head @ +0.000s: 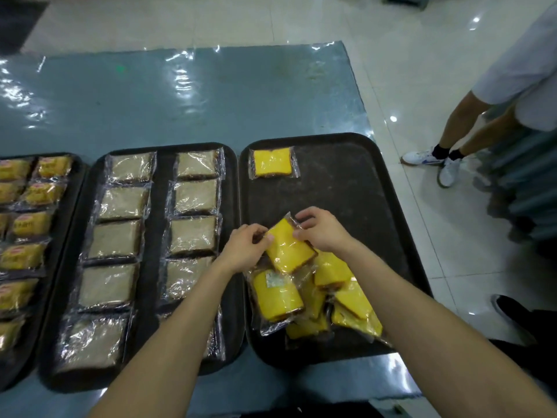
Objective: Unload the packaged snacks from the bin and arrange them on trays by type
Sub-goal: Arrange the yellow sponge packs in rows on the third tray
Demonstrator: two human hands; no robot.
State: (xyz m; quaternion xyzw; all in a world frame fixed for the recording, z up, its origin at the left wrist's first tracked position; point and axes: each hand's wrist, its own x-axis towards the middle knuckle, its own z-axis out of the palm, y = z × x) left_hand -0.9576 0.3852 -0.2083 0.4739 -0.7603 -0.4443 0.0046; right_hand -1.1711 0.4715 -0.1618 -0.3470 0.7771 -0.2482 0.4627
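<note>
Together, two hands (245, 247) (322, 230), one yellow packet (287, 251) pinched; three trays (79, 176) (159, 236) (346, 191)

Tbl (187, 104) w/ 3 black trays (346, 188)

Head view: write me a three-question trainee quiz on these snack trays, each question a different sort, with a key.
1. True or false: the right tray already has a full far row of neatly laid packets.
2. Multiple choice: the yellow packet raised over the pile is held by A) one hand, B) both hands, C) nothing, it lies loose.
3. Fill in: the pale brown packets on the middle tray lie in ___ columns.

Key
1. False: only one laid packet sits there, in the far left corner.
2. B: left hand and right hand pinch it.
3. Two.
</note>
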